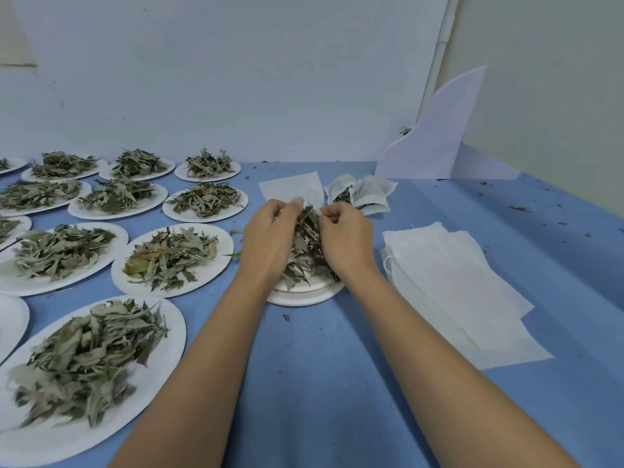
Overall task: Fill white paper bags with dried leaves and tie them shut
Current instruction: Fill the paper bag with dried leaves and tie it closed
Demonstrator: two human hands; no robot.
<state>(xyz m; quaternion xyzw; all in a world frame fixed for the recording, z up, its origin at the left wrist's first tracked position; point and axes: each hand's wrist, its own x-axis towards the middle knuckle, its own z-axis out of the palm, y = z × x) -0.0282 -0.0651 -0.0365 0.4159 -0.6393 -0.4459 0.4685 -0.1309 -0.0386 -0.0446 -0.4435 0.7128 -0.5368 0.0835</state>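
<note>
Two bare hands meet over a heap of dried leaves (305,244) near the middle of a blue-covered table (320,383). The left hand (270,238) and the right hand (349,239) close in on the heap from either side, fingers curled, with the fingertips pinching together at its top. A small white scrap shows between the fingertips. It may be the rim of a bag, but this cannot be told for certain. The heap sits on a short stack of white paper plates (304,297), whose near rim shows below the wrists.

One flat empty white paper bag (290,188) lies just beyond the hands, towards the table's far edge. Beside it, to the right, lie a few filled bags (361,194), crumpled, with leaves showing at their mouths. A stack of flat empty bags (449,275) lies near the right edge, close to the right forearm.

Many paper plates heaped with grey-green leaves (219,265) cover the left half of the table in rows, from the near left corner back to the far edge. A curved white sheet (439,136) leans against the wall at the far right corner. Loose leaf crumbs (520,208) are scattered along the right side.
</note>
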